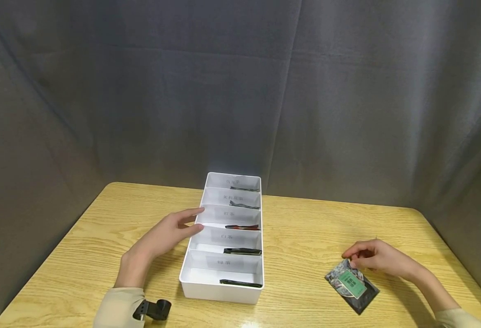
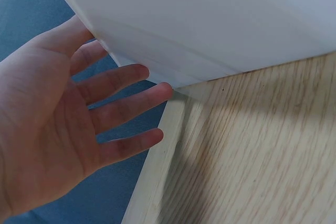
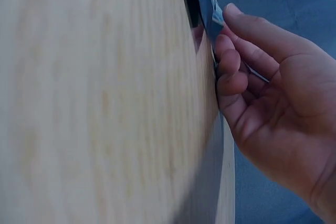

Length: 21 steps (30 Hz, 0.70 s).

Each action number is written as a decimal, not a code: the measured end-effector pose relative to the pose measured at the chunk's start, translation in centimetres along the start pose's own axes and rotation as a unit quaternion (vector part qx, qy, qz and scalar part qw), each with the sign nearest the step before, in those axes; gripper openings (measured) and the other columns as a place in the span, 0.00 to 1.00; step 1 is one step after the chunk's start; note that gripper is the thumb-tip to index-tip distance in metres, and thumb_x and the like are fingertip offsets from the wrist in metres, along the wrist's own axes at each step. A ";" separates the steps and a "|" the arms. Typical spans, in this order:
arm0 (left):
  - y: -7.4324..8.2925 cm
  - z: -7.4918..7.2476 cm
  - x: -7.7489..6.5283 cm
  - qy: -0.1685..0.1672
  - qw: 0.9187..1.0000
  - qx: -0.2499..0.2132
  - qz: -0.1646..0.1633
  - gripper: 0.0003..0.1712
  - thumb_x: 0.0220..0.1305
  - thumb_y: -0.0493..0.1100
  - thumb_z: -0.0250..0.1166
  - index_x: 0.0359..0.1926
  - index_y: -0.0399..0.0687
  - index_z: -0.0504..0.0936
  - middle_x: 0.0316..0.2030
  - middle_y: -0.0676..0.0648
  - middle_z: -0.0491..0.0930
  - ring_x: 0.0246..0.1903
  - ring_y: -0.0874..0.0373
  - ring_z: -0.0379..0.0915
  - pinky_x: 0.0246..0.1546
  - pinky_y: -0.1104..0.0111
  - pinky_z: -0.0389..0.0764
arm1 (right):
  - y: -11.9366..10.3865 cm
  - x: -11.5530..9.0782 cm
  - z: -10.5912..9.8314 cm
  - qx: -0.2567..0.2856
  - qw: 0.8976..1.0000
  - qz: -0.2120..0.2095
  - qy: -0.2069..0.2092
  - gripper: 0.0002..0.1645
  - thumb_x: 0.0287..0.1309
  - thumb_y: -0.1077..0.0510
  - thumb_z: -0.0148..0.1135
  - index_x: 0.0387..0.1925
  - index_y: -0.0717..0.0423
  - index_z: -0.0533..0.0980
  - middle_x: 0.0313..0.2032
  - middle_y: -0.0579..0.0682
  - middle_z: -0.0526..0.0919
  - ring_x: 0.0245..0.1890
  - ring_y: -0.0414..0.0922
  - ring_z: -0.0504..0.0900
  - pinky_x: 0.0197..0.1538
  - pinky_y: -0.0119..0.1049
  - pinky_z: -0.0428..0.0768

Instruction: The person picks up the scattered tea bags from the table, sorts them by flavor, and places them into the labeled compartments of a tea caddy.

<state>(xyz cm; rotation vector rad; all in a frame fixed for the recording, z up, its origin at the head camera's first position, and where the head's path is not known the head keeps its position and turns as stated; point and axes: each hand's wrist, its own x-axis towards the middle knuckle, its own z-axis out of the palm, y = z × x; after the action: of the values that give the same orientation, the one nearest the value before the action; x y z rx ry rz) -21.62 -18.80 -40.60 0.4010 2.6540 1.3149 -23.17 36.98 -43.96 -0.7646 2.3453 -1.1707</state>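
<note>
Near the right side of the table, my right hand (image 1: pixel 381 258) pinches the upper corner of a dark tea sachet (image 1: pixel 353 286) with a green label. In the right wrist view, that sachet (image 3: pixel 208 6) shows almost edge-on between thumb and fingertips, close over the wood. A white divided box (image 1: pixel 221 291) stands at mid-table. My left hand (image 1: pixel 168 234) is at its left side, thumb and forefinger tips at the rim. The left wrist view has the fingers (image 2: pixel 123 114) fairly straight and spread beside the box wall (image 2: pixel 210 19).
Each box compartment has a printed label on its back wall and a thin packet, such as the red-and-dark packet (image 1: pixel 242 227), standing toward its right side. A grey curtain (image 1: pixel 240 114) hangs behind the wooden table (image 1: pixel 306 228). A black wrist mount (image 1: pixel 158 310) is on my left sleeve.
</note>
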 end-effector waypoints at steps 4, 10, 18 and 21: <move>0.0 0.0 0.0 0.002 1.000 0.003 -0.001 0.35 0.69 0.61 0.60 0.73 0.60 0.67 0.72 0.48 0.66 0.66 0.43 0.69 0.67 0.48 0.70 | 0.2 0.1 -0.3 0.016 1.000 0.012 -0.016 0.14 0.67 0.62 0.60 0.51 0.63 0.80 0.38 0.44 0.85 0.21 0.31 0.69 0.19 0.33 0.72; 0.1 0.0 0.0 0.003 1.000 0.005 -0.003 0.34 0.69 0.61 0.60 0.73 0.60 0.67 0.72 0.47 0.66 0.66 0.43 0.69 0.67 0.48 0.70 | 0.5 0.4 -0.5 0.017 0.999 0.018 -0.034 0.12 0.67 0.62 0.60 0.49 0.61 0.81 0.36 0.42 0.84 0.22 0.29 0.69 0.19 0.31 0.73; 0.2 -0.1 0.0 0.003 1.000 0.004 -0.004 0.35 0.68 0.62 0.60 0.73 0.61 0.67 0.72 0.48 0.66 0.66 0.44 0.69 0.67 0.49 0.70 | 0.5 0.5 -0.1 0.029 0.999 -0.020 -0.028 0.03 0.65 0.64 0.61 0.39 0.59 0.80 0.30 0.42 0.81 0.22 0.28 0.70 0.18 0.32 0.72; 0.1 0.0 0.0 0.001 1.000 0.002 -0.005 0.36 0.68 0.63 0.60 0.73 0.61 0.67 0.72 0.49 0.66 0.67 0.44 0.69 0.68 0.49 0.70 | 0.5 0.3 0.0 0.039 0.998 -0.032 -0.022 0.03 0.66 0.65 0.59 0.39 0.60 0.79 0.26 0.46 0.80 0.23 0.30 0.73 0.20 0.34 0.75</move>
<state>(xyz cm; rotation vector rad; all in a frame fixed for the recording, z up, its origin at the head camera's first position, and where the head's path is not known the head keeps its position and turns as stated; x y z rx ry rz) -21.59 -18.77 -40.47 0.3866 2.6568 1.3073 -23.52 37.04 -44.41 -0.8346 2.2408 -1.2510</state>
